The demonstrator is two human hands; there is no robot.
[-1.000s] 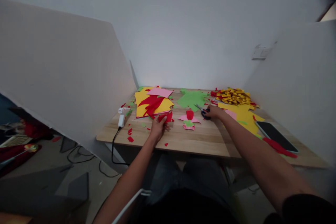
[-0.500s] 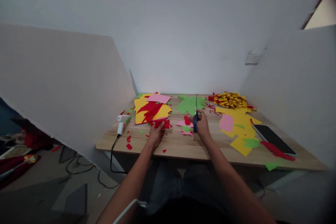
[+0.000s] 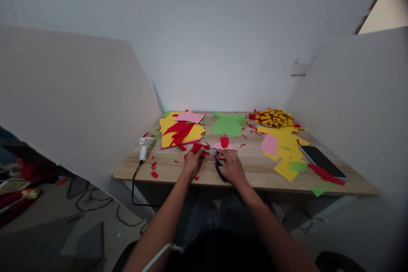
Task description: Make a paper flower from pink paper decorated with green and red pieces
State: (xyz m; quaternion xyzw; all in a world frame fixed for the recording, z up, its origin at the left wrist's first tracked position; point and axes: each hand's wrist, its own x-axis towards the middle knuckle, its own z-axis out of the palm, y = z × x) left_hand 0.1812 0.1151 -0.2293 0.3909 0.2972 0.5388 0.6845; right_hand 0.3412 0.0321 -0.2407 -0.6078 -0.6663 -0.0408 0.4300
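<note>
My left hand [image 3: 194, 163] pinches a small piece of red paper [image 3: 196, 147] above the front middle of the table. In my right hand [image 3: 232, 166] is a pair of scissors with dark blue handles [image 3: 219, 171]. The blades point left and reach the red paper, though I cannot tell whether they are closed on it. Just behind the scissors lie pink paper pieces [image 3: 231, 147] with a red scrap [image 3: 225, 141] on top. A stack of yellow sheets [image 3: 165, 139] lies beyond my left hand, bearing a crumpled red piece [image 3: 184, 131] and a pink sheet [image 3: 190, 117].
A white glue gun [image 3: 143, 149] with a black cord stands at the left edge. Green paper [image 3: 228, 124] lies at the back. To the right are yellow sheets [image 3: 288, 140], folded yellow pieces [image 3: 276, 118] and a phone [image 3: 321, 160]. White partitions [image 3: 79, 93] flank the table [image 3: 255, 178].
My right hand has brought the scissors left and nearer, turning the blades from pointing away to pointing left at the red paper. My left hand still holds that paper. The view has shifted slightly.
</note>
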